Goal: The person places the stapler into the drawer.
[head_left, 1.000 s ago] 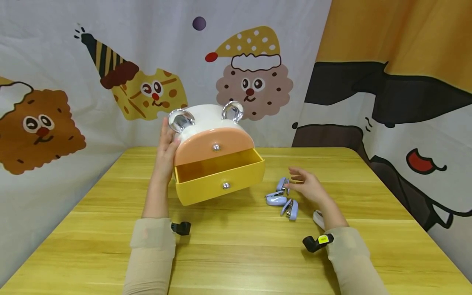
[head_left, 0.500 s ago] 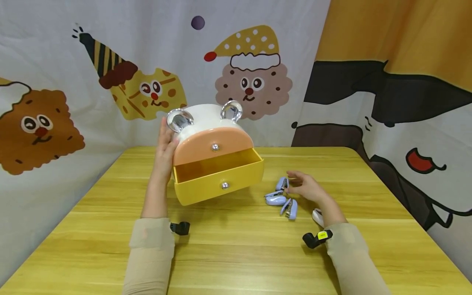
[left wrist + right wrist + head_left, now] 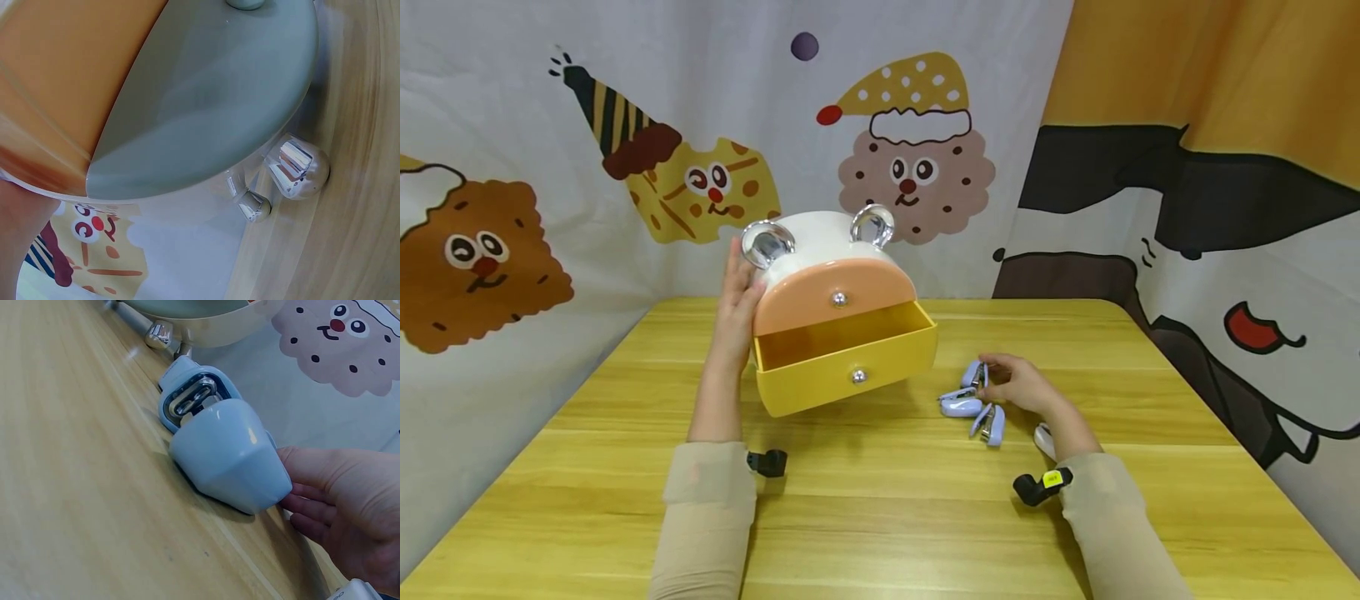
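A small desktop drawer cabinet (image 3: 831, 233) with a white top, silver ears and a peach upper drawer stands on the table. Its yellow drawer (image 3: 857, 371) is pulled out; below it, the left wrist view shows a grey-green front (image 3: 200, 112). My left hand (image 3: 733, 325) rests along the cabinet's left side with straight fingers. To the right lie three light-blue mini staplers, the front one (image 3: 992, 427), the middle one (image 3: 961, 404) and the rear one (image 3: 972, 374). My right hand (image 3: 1018, 383) pinches the rear stapler between thumb and fingers; its fingertips are partly hidden in the right wrist view.
A whitish rounded object (image 3: 1044, 442) lies beside my right wrist, partly covered by the forearm. Silver feet (image 3: 300, 169) hold the cabinet above the wooden table (image 3: 887, 517). A printed cartoon curtain (image 3: 715, 75) hangs behind the table's far edge.
My right hand has moved slightly down and left, its fingers closing in on the rear stapler. The left hand, cabinet and open drawer have stayed in place.
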Tool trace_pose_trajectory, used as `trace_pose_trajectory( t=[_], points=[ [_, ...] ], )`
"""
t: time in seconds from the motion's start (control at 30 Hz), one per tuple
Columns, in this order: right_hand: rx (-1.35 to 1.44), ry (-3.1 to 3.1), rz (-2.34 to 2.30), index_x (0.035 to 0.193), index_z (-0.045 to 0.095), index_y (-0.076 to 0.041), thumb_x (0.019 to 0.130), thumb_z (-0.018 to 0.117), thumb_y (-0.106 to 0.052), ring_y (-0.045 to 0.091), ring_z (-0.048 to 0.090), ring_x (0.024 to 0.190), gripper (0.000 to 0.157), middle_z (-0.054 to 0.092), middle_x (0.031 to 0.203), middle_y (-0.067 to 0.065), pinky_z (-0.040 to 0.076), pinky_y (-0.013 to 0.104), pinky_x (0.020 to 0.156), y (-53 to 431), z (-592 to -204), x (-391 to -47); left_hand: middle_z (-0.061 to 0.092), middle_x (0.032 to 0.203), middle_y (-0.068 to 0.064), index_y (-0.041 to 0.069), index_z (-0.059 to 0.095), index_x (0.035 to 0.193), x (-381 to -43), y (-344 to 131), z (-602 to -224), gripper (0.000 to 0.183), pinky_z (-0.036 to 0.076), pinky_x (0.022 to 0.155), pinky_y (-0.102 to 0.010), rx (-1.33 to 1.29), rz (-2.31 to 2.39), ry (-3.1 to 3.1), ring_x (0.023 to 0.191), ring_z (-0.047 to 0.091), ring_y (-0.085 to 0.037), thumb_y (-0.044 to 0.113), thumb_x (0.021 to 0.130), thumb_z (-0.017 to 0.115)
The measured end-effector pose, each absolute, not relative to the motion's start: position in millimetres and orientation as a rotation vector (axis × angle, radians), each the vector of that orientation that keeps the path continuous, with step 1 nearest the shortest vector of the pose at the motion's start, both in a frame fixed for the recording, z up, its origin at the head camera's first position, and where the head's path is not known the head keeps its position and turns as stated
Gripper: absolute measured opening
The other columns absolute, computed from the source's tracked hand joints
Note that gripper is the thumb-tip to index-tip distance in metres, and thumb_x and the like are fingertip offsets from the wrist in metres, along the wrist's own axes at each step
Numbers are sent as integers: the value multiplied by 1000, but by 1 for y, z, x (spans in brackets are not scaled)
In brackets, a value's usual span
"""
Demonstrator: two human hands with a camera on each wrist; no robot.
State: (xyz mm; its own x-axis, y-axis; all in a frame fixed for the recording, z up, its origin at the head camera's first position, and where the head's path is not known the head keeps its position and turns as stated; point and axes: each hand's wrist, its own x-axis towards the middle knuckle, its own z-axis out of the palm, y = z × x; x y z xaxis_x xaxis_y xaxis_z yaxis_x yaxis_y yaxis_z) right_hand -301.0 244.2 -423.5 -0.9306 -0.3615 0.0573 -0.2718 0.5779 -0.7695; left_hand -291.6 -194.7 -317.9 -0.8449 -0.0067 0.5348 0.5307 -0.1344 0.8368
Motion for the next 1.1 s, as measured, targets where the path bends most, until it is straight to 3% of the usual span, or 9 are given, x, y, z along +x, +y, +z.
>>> trace_pose_trajectory(
  t=[0.43, 0.67, 1.1],
  points=[
    [-456, 2726, -1296, 136, 47, 6, 80, 78, -11, 40, 51, 116, 67, 55, 125, 25, 39, 52, 99, 242, -420, -298, 29, 152, -13, 32, 9, 155, -291, -194, -317, 67, 27, 110, -40, -578, -2038, -1790, 134, 33, -28, 11, 100, 42],
    [-444, 2732, -1381, 137, 46, 7, 78, 79, -13, 41, 50, 117, 70, 55, 126, 26, 38, 52, 99, 242, -416, -296, 30, 151, -14, 28, 7, 155, -292, -195, -318, 67, 28, 109, -40, -584, -2031, -1782, 133, 33, -29, 10, 100, 41],
    [-319, 2735, -1579, 141, 46, -4, 81, 77, -19, 42, 39, 129, 68, 47, 136, 25, 32, 53, 105, 236, -390, -287, 30, 152, -12, 30, 9, 155, -291, -195, -318, 67, 25, 111, -39, -567, -2015, -1802, 135, 32, -26, 12, 100, 41]
  ],
)
